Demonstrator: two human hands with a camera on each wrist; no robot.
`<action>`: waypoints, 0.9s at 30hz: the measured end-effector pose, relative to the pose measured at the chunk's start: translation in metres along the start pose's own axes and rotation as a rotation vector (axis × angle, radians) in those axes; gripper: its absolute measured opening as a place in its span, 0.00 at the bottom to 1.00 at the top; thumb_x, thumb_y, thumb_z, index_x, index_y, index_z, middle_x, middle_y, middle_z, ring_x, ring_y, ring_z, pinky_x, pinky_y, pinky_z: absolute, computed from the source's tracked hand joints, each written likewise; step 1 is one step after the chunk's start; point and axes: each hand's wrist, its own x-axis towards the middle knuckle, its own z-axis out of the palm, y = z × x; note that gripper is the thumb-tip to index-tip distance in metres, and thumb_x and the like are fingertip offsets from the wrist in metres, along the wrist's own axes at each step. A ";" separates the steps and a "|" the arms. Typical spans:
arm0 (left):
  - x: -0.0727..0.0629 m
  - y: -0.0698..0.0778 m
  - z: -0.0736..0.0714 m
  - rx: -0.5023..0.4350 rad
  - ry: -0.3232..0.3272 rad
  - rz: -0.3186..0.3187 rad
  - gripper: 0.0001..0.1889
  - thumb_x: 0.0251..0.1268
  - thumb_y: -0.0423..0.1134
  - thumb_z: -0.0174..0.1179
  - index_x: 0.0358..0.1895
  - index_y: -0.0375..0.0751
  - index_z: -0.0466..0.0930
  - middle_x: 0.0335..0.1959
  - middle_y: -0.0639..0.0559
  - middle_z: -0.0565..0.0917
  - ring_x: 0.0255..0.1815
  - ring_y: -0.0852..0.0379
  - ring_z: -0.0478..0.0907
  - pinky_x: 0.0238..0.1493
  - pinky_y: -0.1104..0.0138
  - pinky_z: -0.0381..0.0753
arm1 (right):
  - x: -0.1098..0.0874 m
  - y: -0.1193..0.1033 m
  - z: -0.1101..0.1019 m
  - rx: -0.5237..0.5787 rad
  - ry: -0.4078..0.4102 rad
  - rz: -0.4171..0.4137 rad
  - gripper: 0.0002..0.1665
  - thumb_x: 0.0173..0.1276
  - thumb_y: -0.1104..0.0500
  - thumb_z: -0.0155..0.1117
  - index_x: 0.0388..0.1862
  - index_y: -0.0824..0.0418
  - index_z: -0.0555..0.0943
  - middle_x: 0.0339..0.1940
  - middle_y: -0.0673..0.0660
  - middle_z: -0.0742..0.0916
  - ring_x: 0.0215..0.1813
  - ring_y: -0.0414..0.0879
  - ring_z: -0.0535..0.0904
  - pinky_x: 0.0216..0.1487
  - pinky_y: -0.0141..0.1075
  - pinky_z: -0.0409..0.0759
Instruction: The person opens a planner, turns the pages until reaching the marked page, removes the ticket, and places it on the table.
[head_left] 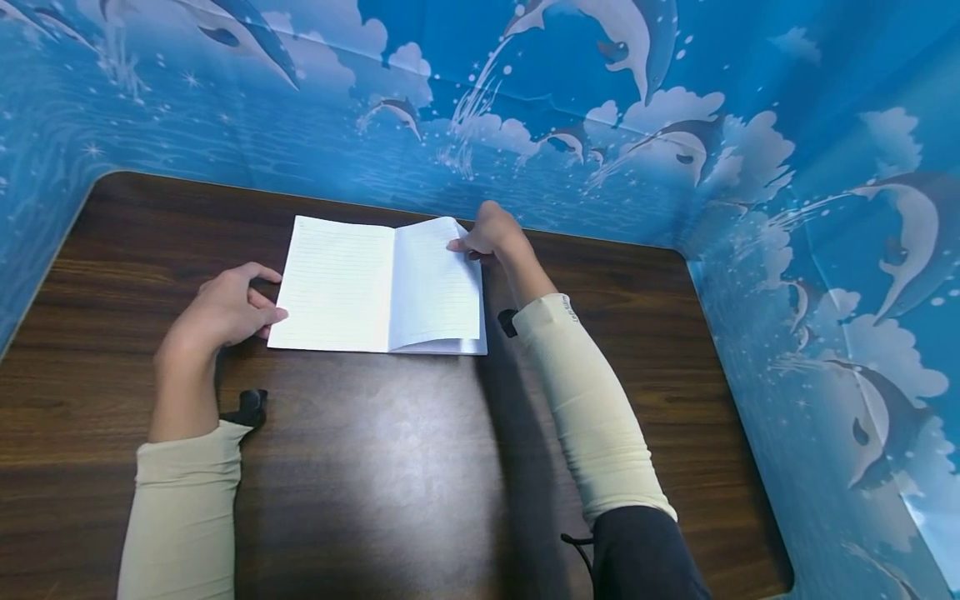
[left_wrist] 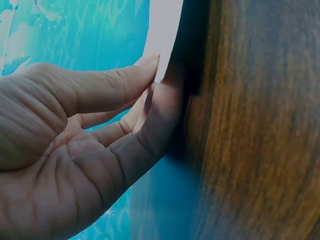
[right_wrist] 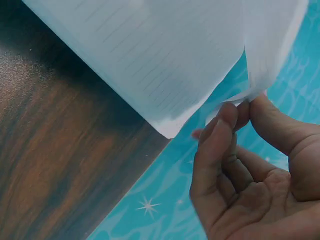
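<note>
An open notebook (head_left: 333, 283) with lined white pages lies near the far edge of the table. My left hand (head_left: 228, 304) pinches its left edge between thumb and fingers; the left wrist view shows the thumb on top of the white edge (left_wrist: 165, 40) and a finger beneath. At the upper right, my right hand (head_left: 493, 233) pinches a page (head_left: 438, 275) by its outer corner. That page is lifted, its lower edge bowed above the sheets below. In the right wrist view the raised page (right_wrist: 270, 40) curves into the fingertips, with the lined sheet (right_wrist: 150, 65) under it.
The dark wood-grain table (head_left: 315, 500) has rounded corners. A blue curtain (head_left: 300, 150) printed with dolphins hangs along its back and right side, close behind the right hand. Small black devices (head_left: 251, 408) sit at the cream sleeves (head_left: 592, 400).
</note>
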 end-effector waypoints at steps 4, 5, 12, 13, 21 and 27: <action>0.000 -0.001 0.000 -0.003 -0.007 -0.001 0.33 0.79 0.35 0.62 0.79 0.28 0.60 0.45 0.31 0.86 0.36 0.44 0.83 0.42 0.53 0.71 | 0.005 0.003 -0.002 0.037 -0.083 0.009 0.21 0.77 0.49 0.71 0.56 0.65 0.86 0.33 0.56 0.80 0.31 0.46 0.80 0.57 0.45 0.87; 0.000 -0.001 0.000 -0.004 -0.008 -0.002 0.33 0.79 0.35 0.62 0.79 0.28 0.60 0.45 0.31 0.86 0.36 0.44 0.83 0.42 0.53 0.71 | 0.006 0.005 -0.002 0.045 -0.098 0.008 0.20 0.78 0.50 0.70 0.55 0.66 0.86 0.30 0.55 0.78 0.31 0.46 0.79 0.58 0.46 0.87; 0.000 0.000 -0.001 -0.009 -0.006 0.009 0.32 0.78 0.34 0.62 0.78 0.27 0.61 0.41 0.33 0.88 0.33 0.47 0.84 0.39 0.56 0.70 | 0.007 0.008 -0.001 0.174 -0.171 0.018 0.22 0.81 0.54 0.65 0.67 0.64 0.84 0.36 0.57 0.79 0.35 0.46 0.78 0.59 0.45 0.87; 0.000 -0.001 -0.001 -0.009 -0.007 0.012 0.32 0.78 0.34 0.62 0.78 0.26 0.60 0.41 0.33 0.88 0.33 0.48 0.84 0.39 0.56 0.71 | 0.007 0.008 -0.002 0.196 -0.189 0.020 0.24 0.82 0.54 0.64 0.70 0.63 0.82 0.42 0.59 0.82 0.38 0.47 0.80 0.59 0.44 0.87; 0.000 -0.001 0.000 -0.011 -0.007 0.011 0.32 0.78 0.34 0.62 0.78 0.27 0.60 0.41 0.33 0.88 0.34 0.47 0.84 0.40 0.56 0.70 | 0.003 0.008 -0.004 0.378 -0.258 0.008 0.09 0.83 0.59 0.62 0.54 0.64 0.79 0.59 0.61 0.79 0.46 0.51 0.84 0.61 0.45 0.85; 0.001 -0.002 0.000 -0.013 -0.008 0.016 0.32 0.78 0.34 0.62 0.78 0.28 0.60 0.40 0.35 0.87 0.34 0.46 0.83 0.41 0.55 0.70 | 0.002 0.010 -0.007 0.333 -0.275 -0.006 0.13 0.85 0.55 0.60 0.58 0.63 0.78 0.54 0.59 0.81 0.36 0.46 0.82 0.56 0.42 0.85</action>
